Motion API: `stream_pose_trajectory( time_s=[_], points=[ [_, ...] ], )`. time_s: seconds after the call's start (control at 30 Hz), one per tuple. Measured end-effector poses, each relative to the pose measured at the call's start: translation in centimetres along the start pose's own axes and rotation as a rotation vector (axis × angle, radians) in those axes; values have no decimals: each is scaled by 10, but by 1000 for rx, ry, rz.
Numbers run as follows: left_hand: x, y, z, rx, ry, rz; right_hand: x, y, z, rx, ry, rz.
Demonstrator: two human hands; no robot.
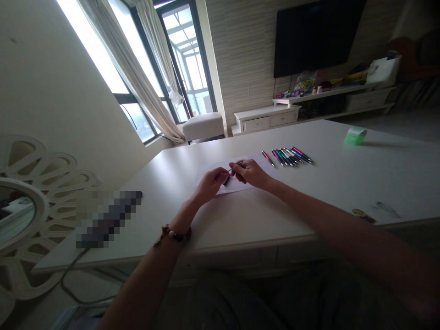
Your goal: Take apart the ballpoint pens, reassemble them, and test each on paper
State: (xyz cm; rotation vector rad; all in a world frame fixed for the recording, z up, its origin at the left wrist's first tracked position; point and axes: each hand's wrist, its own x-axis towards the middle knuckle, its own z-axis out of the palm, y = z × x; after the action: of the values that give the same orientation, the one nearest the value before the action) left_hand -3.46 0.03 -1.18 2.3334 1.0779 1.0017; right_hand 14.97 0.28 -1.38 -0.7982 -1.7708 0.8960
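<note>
My left hand (210, 184) and my right hand (249, 173) meet low over a sheet of white paper (263, 161) on the white table (165, 215). Between them is a dark pen barrel (226, 180), partly hidden by my left fingers. A thin pen part (234, 168) runs from my right fingers towards my left hand. To the right of the paper lie several metallic pens (292, 156) side by side, with a pink pen (268, 158) a little apart. Neither hand touches that row.
A pixelated, unreadable object (108, 219) lies at the table's left end. A green box (355, 135) stands far right, and a small sticker (363, 215) sits near the front edge. A white-framed mirror (17, 213) is left of the table.
</note>
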Motion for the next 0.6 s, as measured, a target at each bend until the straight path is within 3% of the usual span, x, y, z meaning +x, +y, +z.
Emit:
stream_pose_trajectory(
  time_s=[0.4, 0.5, 0.6],
  points=[
    [0, 3, 4, -53, -61, 24, 1, 6, 3, 4, -116, 11],
    [2, 5, 0, -31, 42, -25, 4, 10, -7, -128, -77, 39],
    [4, 5, -4, -47, 156, -51, 5, 20, -16, -444, 16, 51]
  ],
)
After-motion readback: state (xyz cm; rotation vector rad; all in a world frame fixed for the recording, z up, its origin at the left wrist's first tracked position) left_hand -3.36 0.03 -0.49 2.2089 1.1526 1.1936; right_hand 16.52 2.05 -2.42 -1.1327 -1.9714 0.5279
